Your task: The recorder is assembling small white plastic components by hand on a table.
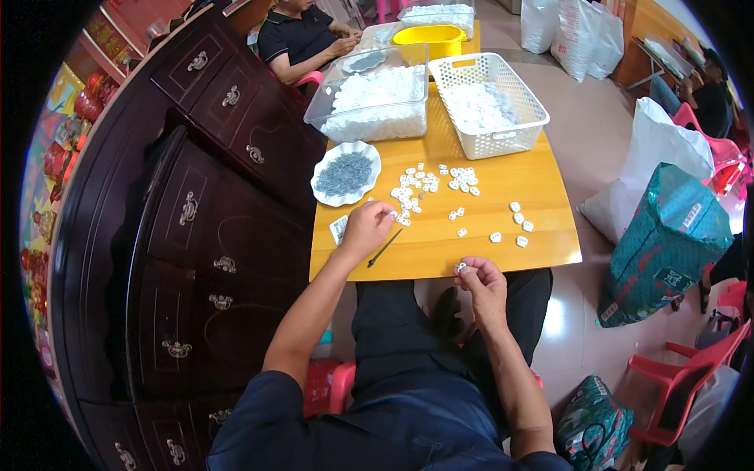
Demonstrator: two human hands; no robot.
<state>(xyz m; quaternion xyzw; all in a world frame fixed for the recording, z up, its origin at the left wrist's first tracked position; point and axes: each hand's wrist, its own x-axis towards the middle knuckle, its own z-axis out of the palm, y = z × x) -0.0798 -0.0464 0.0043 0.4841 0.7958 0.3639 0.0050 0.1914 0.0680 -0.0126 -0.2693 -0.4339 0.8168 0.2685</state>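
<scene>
My left hand is over the table's left side, thumb and fingertips pinched on what looks like a small white plastic piece at the edge of a loose pile. At the front edge my right hand pinches another white plastic piece with dark holes. The pile of similar white pieces lies just beyond my left hand, with a second cluster to its right. Several single pieces are spread farther right. Beside my left hand rests a thin dark stick-like tool.
A scalloped white dish holds small grey parts. Behind it stand a clear bin of white pieces, a white basket and a yellow tub. Dark drawers flank the left; a green bag stands right. Another person sits at the far left.
</scene>
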